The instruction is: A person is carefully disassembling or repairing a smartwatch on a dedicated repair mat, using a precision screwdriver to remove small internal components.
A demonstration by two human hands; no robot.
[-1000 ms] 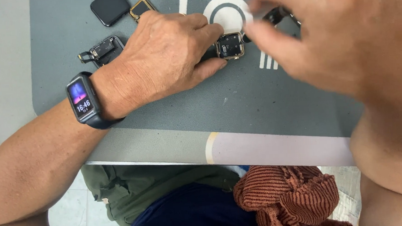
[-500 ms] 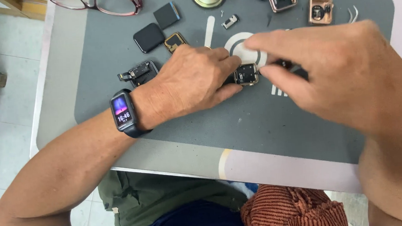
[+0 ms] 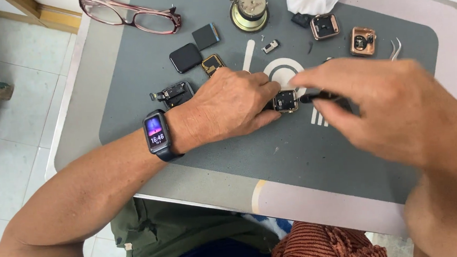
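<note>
Head view, centre frame: my left hand (image 3: 227,110) pins the small square watch case (image 3: 285,101) on the grey mat (image 3: 131,71), fingers closed on it. My right hand (image 3: 389,109) grips a dark tool (image 3: 320,95), tip at case edge. Step, I judge: working the opened case; next move needs steady, light pressure.

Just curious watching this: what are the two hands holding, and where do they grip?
The left hand pins the small square watch case at its left edge. The right hand pinches a thin black tool along its shaft.
</note>
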